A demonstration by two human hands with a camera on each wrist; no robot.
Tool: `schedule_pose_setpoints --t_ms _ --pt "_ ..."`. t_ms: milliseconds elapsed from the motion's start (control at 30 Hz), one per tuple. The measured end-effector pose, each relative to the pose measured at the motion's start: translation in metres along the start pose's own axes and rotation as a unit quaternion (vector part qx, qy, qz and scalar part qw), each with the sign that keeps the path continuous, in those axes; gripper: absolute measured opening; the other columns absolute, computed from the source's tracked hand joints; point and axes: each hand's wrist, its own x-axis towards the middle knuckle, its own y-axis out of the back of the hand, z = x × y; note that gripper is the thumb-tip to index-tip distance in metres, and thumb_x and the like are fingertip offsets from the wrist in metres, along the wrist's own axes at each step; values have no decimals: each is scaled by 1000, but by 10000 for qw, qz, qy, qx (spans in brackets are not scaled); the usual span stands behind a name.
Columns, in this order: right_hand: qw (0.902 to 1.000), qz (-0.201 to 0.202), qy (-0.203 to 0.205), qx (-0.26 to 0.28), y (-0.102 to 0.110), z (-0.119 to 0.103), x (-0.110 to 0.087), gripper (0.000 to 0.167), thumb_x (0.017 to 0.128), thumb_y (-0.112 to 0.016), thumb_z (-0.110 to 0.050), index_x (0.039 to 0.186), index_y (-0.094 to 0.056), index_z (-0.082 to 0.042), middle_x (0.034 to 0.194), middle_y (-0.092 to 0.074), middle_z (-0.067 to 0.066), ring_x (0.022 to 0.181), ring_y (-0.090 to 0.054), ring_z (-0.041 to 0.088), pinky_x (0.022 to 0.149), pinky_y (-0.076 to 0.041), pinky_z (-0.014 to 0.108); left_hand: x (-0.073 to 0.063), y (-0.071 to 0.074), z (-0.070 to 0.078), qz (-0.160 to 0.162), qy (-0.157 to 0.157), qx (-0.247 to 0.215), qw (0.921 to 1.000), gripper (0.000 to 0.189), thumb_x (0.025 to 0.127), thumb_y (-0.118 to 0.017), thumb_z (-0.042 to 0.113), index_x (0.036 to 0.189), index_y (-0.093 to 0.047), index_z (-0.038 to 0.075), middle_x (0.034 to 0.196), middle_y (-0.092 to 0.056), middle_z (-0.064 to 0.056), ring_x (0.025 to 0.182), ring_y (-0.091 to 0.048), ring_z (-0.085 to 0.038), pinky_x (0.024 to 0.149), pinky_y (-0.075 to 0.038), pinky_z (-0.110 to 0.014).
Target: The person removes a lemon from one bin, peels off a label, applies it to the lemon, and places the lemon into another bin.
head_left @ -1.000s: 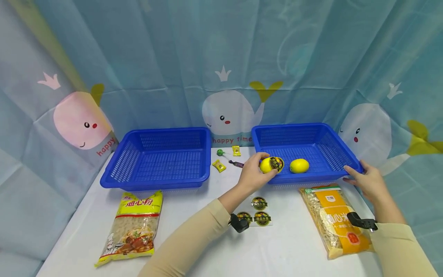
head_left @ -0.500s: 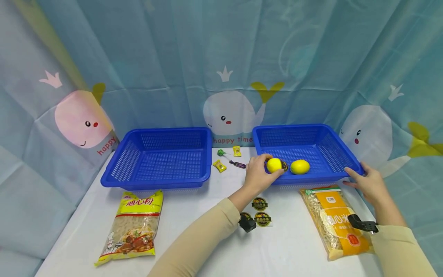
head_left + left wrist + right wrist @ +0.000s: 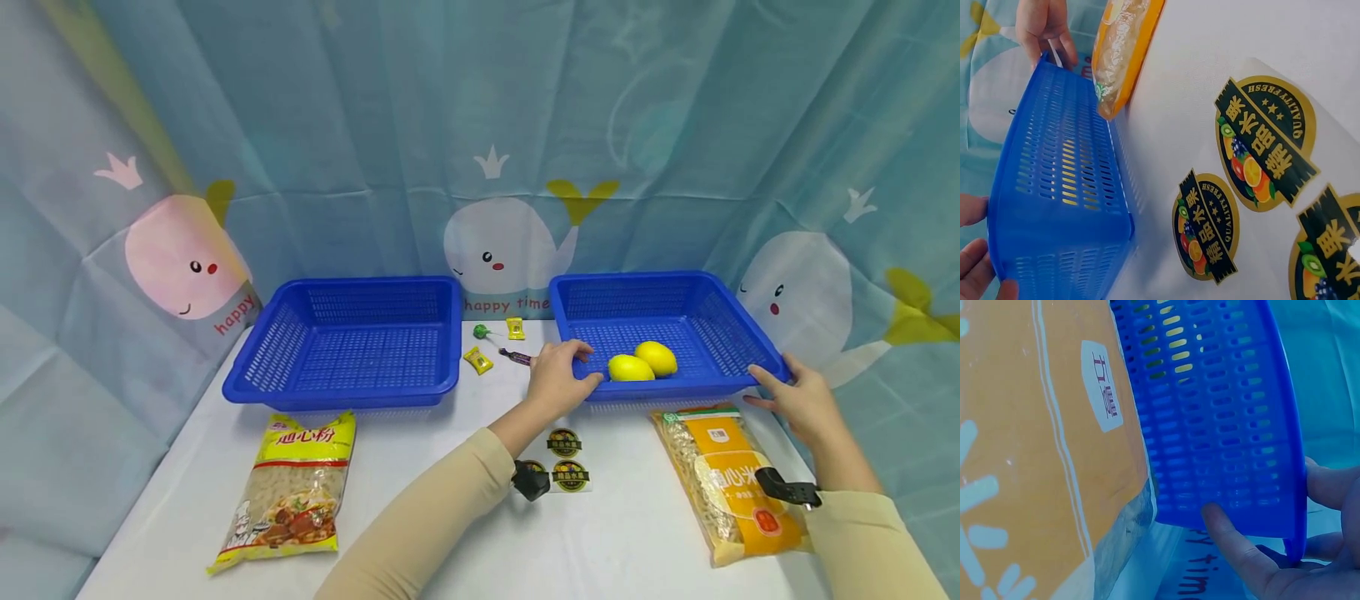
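Observation:
Two yellow lemons lie side by side at the front of the right blue basket; the left lemon (image 3: 631, 367) sits slightly nearer than the other lemon (image 3: 656, 358). No sticker shows on either from here. My left hand (image 3: 558, 375) is at the basket's near left corner, thumb and fingers apart with nothing between them, fingertips over the rim just left of the lemons. At the near right corner my right hand (image 3: 801, 398) holds the right blue basket (image 3: 1222, 425), thumb on the rim and fingers below. Through the slots in the left wrist view, yellow shows inside.
Another blue basket (image 3: 341, 404) stands left. Between the baskets lie a green lollipop (image 3: 481, 332), two yellow-wrapped candies (image 3: 477, 360) and a purple-wrapped candy (image 3: 514, 357). A sticker sheet (image 3: 566, 458), a yellow pasta bag (image 3: 288, 492) and an orange bag (image 3: 731, 483) lie in front.
My left hand has moved the stickered lemon right into the basket and let it go against the other lemon, which shifted slightly back and right. The right hand stays on the basket's corner.

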Motion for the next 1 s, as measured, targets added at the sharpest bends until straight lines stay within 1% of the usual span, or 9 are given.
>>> schedule_pose_setpoints --t_ms 100,233,333,467,567,700,767,933,1000 --pt "10000 -14 -4 -18 0 0 -1 89 105 -45 -41 154 19 -2 160 7 38 142 -15 61 85 -58 40 -1 2 -1 -39 -22 -91 9999 36 90 -76 34 122 -66 22 113 -71 6 113 -57 -16 97 -40 -39" --pt "10000 1 -23 -66 0 -2 -1 90 105 -45 -41 155 19 -3 160 6 39 142 -18 61 86 -58 40 -2 5 -1 -77 5 -208 9998 39 90 -76 33 125 -64 20 115 -70 8 115 -59 -17 103 -40 -42" --pt "9999 32 -22 -164 -1 -4 0 91 105 -45 -43 155 18 -1 159 5 39 141 -22 60 88 -56 40 -3 8 -3 -78 64 -357 9993 44 90 -76 31 130 -62 20 116 -71 10 111 -60 -16 104 -40 -42" --pt "9988 106 -70 -472 -1 -6 2 94 104 -45 -48 155 15 1 158 0 43 138 -28 62 90 -51 43 -7 12 -8 -96 63 -619 9980 47 89 -77 25 133 -59 18 117 -71 10 105 -61 -20 96 -44 -37" --pt "9970 201 -137 -734 -1 -7 2 94 103 -44 -51 155 14 2 157 -2 43 139 -27 62 97 -46 52 -11 18 -12 -128 -26 -843 9964 47 90 -76 21 134 -59 18 116 -72 8 105 -62 -22 90 -47 -32" --pt "9923 605 -75 -1080 -4 -10 2 92 102 -45 -53 158 7 0 158 -6 41 141 -21 63 104 -35 68 -17 30 -18 -137 -220 -1173 9928 47 91 -75 19 135 -59 18 112 -75 4 103 -65 -24 86 -49 -31" --pt "9882 890 19 -1243 -5 -12 0 89 102 -47 -51 160 1 -2 159 -9 39 142 -19 62 106 -30 72 -21 37 -22 -123 -329 -1293 9910 47 91 -75 19 135 -59 18 112 -76 3 103 -66 -22 85 -50 -32" --pt "9741 1643 489 -1476 -11 -18 -7 77 104 -51 -40 160 -16 -2 162 -12 34 147 -15 57 114 -19 72 -36 58 -32 -94 -364 -1523 9876 49 91 -76 24 136 -58 21 113 -75 6 101 -65 -13 88 -51 -32" --pt "9663 2008 753 -1422 -16 -22 -13 71 103 -53 -36 159 -24 -3 164 -16 30 149 -16 53 116 -19 69 -44 67 -36 -72 -367 -1653 9855 49 90 -76 26 136 -58 22 113 -75 7 101 -64 -11 91 -50 -33"
